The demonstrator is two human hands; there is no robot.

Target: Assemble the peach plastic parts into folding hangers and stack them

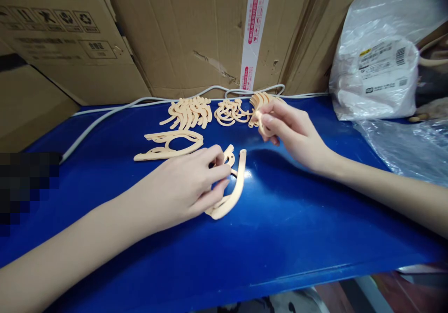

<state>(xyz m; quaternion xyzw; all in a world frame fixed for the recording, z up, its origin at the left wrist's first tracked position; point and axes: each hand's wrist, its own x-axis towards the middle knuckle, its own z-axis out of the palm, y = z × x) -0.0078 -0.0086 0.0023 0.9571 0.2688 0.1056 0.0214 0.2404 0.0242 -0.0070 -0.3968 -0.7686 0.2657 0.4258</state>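
Observation:
My left hand [196, 180] is closed, its fingers bent onto a beige plastic folding hanger [238, 187] on the blue table; the fingers hide part of the hanger. Higher and to the right, my right hand [290, 128] pinches a small beige curved piece [261, 122] between thumb and fingers. Beyond the left hand lies another folded beige hanger [175, 152]. Behind it are a pile of wavy beige pieces [189, 112], a heap of thin hook-shaped pieces [229, 113] and a stack of curved beige arms [262, 99], partly covered by my right hand.
Cardboard boxes [196, 28] stand along the back of the blue table [280, 238]. A pale cable [115, 110] runs along their base. Clear plastic packaging with a label [376, 79] sits at the right, with plastic film [402, 149] in front.

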